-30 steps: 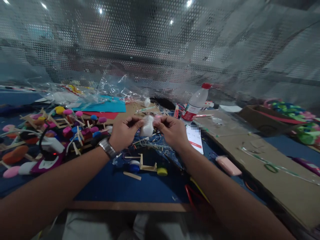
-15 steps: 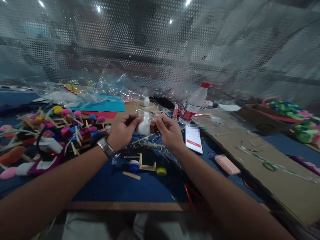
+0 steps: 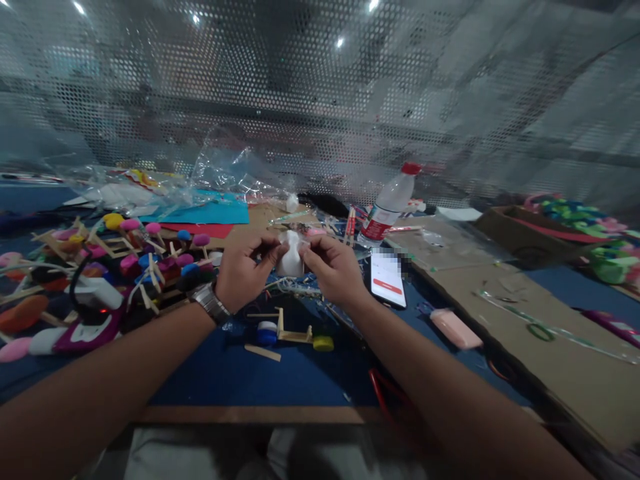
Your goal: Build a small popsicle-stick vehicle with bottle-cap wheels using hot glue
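Perforated sheeting [image 3: 280, 100] rises behind a crowded blue tabletop [image 3: 225, 387], and front and centre it's the white lump [image 3: 290, 260], held between two hands beyond a small stick construction. Left hand [image 3: 245, 272] pinches one side between thumb and fingers; right hand [image 3: 337, 272] has the opposite side, same tight pinch, so both are grasping it! A metal-banded wristwatch [image 3: 213, 303] sits on the left wrist. Just nearer the table edge, that wooden-stick frame [image 3: 295, 337] stands between a blue-and-white disc [image 3: 267, 333] and a yellow disc [image 3: 323, 343], with a loose flat stick [image 3: 263, 353] lying beside. Out to the right, a lit smartphone [image 3: 388, 283], a red-capped bottle [image 3: 387, 207] tilted in view behind it, then a pink case [image 3: 456, 329] and flat cardboard [image 3: 500, 287]. Over on the left, colourful lumps on sticks [image 3: 131, 265] crowd a purple-and-white power strip [image 3: 93, 331], with a turquoise sheet [image 3: 200, 212] farther back.
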Action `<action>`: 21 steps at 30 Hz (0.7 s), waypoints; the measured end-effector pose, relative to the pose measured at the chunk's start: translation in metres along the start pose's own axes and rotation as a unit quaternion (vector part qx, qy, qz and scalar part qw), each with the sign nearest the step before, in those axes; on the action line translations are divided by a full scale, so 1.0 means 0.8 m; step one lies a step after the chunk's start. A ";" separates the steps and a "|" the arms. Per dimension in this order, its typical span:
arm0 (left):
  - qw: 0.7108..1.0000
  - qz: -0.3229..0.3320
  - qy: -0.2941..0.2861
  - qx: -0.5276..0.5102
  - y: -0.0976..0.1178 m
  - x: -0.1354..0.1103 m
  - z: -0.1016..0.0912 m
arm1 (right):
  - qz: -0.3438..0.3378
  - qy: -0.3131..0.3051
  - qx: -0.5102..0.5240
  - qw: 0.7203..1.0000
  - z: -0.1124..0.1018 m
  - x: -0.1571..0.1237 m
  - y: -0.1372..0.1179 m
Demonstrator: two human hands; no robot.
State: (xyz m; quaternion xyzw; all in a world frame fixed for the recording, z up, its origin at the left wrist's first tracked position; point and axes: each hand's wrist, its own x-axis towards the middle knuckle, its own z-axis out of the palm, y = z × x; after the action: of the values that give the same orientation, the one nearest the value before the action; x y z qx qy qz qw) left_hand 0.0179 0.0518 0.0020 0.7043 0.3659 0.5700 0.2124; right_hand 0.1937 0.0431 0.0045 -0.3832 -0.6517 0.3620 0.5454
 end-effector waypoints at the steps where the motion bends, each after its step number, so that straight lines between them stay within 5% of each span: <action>1: 1.000 0.001 -0.002 0.002 0.001 -0.001 0.000 | -0.006 -0.005 -0.012 1.000 0.001 -0.001 -0.001; 21: 0.998 -0.056 -0.006 -0.031 -0.003 -0.002 0.009 | -0.070 0.005 -0.115 0.991 0.004 -0.001 0.010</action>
State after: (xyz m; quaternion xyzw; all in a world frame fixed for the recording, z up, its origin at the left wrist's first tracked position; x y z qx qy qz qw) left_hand 0.0242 0.0528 -0.0030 0.6795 0.3856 0.5640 0.2675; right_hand 0.1918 0.0459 -0.0035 -0.3990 -0.7116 0.2438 0.5244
